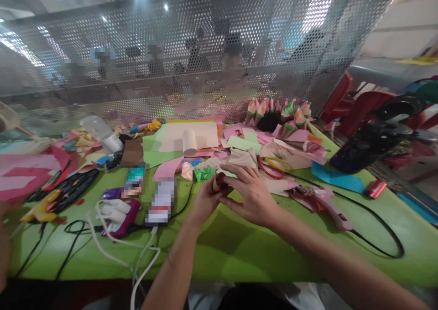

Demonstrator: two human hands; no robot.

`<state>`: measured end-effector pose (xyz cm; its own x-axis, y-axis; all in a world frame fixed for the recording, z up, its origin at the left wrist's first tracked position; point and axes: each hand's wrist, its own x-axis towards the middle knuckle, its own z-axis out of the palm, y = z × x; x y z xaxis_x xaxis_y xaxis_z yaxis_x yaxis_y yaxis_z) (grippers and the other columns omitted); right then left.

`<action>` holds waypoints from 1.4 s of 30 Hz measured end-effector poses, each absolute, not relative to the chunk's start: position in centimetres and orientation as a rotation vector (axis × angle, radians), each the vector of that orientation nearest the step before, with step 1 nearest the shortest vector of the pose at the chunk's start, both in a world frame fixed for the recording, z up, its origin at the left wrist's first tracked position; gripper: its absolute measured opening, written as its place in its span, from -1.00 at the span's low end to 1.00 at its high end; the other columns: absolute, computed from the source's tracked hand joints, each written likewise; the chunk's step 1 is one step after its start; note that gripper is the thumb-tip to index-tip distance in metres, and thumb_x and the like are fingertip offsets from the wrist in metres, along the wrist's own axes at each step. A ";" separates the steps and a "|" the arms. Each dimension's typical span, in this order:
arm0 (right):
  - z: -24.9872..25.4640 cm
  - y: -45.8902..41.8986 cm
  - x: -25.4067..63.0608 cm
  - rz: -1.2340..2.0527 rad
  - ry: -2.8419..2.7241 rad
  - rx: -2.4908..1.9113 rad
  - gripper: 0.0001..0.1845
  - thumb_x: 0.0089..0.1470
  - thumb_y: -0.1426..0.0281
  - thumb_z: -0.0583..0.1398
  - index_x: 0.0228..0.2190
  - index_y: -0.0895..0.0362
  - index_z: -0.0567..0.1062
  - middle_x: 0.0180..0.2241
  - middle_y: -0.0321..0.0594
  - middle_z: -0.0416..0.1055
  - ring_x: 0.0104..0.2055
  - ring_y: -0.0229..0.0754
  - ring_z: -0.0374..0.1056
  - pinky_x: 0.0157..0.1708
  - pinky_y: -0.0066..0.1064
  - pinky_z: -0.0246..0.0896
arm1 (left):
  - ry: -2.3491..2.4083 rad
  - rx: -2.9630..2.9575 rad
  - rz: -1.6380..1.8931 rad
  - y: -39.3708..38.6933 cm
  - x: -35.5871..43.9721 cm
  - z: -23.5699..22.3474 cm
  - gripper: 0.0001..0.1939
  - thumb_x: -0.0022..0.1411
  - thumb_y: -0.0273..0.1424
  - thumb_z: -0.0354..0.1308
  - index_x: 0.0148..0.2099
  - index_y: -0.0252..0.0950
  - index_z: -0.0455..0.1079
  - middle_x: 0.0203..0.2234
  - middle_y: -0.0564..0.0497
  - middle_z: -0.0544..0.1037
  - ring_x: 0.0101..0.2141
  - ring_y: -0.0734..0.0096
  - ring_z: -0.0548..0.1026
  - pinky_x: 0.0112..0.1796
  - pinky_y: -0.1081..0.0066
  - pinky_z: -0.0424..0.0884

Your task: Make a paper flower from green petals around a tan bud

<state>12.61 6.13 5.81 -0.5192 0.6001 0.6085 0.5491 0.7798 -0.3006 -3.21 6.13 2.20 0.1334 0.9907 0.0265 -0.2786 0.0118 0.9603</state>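
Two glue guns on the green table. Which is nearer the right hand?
The pink glue gun, lying just right of the right hand. The yellow glue gun lies at the far left, beyond the purple power strip.

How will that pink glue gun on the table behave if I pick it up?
The pink glue gun should feel stiff, judging by its hard-looking body. Its attached black cord may drag or tug when lifted.

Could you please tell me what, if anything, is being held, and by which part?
A small brown piece, in the left hand, the right hand close over it; which part is held is hidden.
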 end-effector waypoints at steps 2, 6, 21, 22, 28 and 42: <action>5.9 6.0 12.5 0.113 -2.254 -0.833 -0.80 0.10 0.32 0.25 -0.21 0.11 0.50 0.13 -0.02 0.40 0.09 0.12 0.30 0.00 0.00 0.23 | 0.891 1.086 1.237 6.1 -3.5 1.7 -0.61 -0.14 -0.40 0.43 -0.19 -0.24 0.48 -0.35 0.09 0.53 -0.22 0.36 0.47 -0.11 0.41 0.41; 6.0 5.7 12.2 0.135 -2.300 -0.830 -0.89 0.11 0.34 0.24 -0.33 0.13 0.48 0.11 -0.01 0.42 0.05 0.12 0.32 -0.01 0.01 0.23 | 0.814 1.109 1.272 6.3 -3.8 0.6 -0.52 -0.15 -0.37 0.43 -0.10 -0.26 0.49 -0.32 0.05 0.54 -0.28 0.38 0.46 -0.18 0.40 0.43; 7.4 5.3 13.3 0.090 -2.259 -0.699 -0.79 0.22 0.36 0.14 -0.18 0.06 0.58 0.07 -0.08 0.45 0.01 0.00 0.33 -0.01 -0.11 0.20 | 1.017 1.310 1.172 5.7 -3.6 4.3 -0.79 -0.14 -0.43 0.28 -0.48 -0.27 0.26 -0.60 0.19 0.27 -0.51 0.53 0.25 -0.45 0.53 0.24; 7.4 5.3 13.3 0.087 -2.269 -0.699 -0.78 0.22 0.36 0.14 -0.17 0.07 0.58 0.07 -0.07 0.45 0.01 0.00 0.32 0.00 -0.10 0.20 | 1.012 1.316 1.174 5.6 -3.7 4.3 -0.80 -0.14 -0.44 0.27 -0.48 -0.27 0.27 -0.59 0.18 0.29 -0.51 0.52 0.25 -0.45 0.52 0.24; 7.1 5.2 12.9 0.065 -2.334 -0.740 -0.82 0.20 0.36 0.18 -0.22 0.09 0.58 0.08 -0.08 0.45 0.06 0.04 0.31 0.04 -0.06 0.18 | 0.978 1.346 1.160 5.6 -3.8 3.2 -0.75 -0.18 -0.49 0.22 -0.33 -0.27 0.43 -0.49 0.08 0.47 -0.39 0.37 0.40 -0.32 0.43 0.37; 7.5 5.7 13.6 0.175 -2.239 -0.761 -0.81 0.20 0.38 0.18 -0.18 0.06 0.58 0.11 -0.11 0.43 0.05 0.02 0.31 -0.01 -0.10 0.24 | 1.155 1.358 1.181 5.9 -3.7 3.9 -0.79 -0.11 -0.39 0.30 -0.44 -0.28 0.31 -0.58 0.16 0.33 -0.49 0.50 0.31 -0.43 0.52 0.30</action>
